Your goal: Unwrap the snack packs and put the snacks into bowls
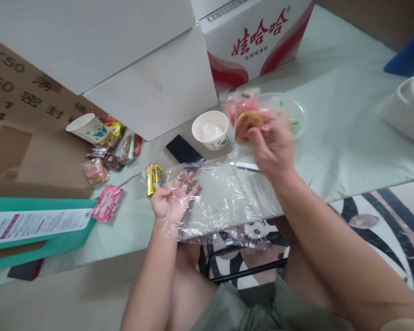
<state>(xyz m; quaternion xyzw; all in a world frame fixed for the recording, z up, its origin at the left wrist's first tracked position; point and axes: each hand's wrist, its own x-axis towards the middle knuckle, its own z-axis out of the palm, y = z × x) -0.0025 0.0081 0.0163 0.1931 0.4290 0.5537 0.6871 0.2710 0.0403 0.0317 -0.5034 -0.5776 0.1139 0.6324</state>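
Observation:
My right hand [274,145] is raised over the table, its fingers closed on a round, golden-brown snack [244,128]. Pink-and-clear wrapping [239,105] shows just behind the snack; motion blurs both. Palm up and fingers spread, my left hand [172,202] holds nothing and rests against a sheet of clear plastic film [224,197]. Beside its thumb lies a yellow snack packet [153,179]. A white paper bowl [220,143] stands between my hands, with a dark phone [183,149] to its left. Below the right hand lies a slim white-and-silver object [244,166], partly hidden.
White cartons [152,87] and a red-and-white water box [258,46] line the back. At left are a brown carton [27,138], a tipped paper cup [88,128], several wrapped snacks [95,172] and a pink packet [107,202]. A clear round dish [301,108] sits behind my right hand.

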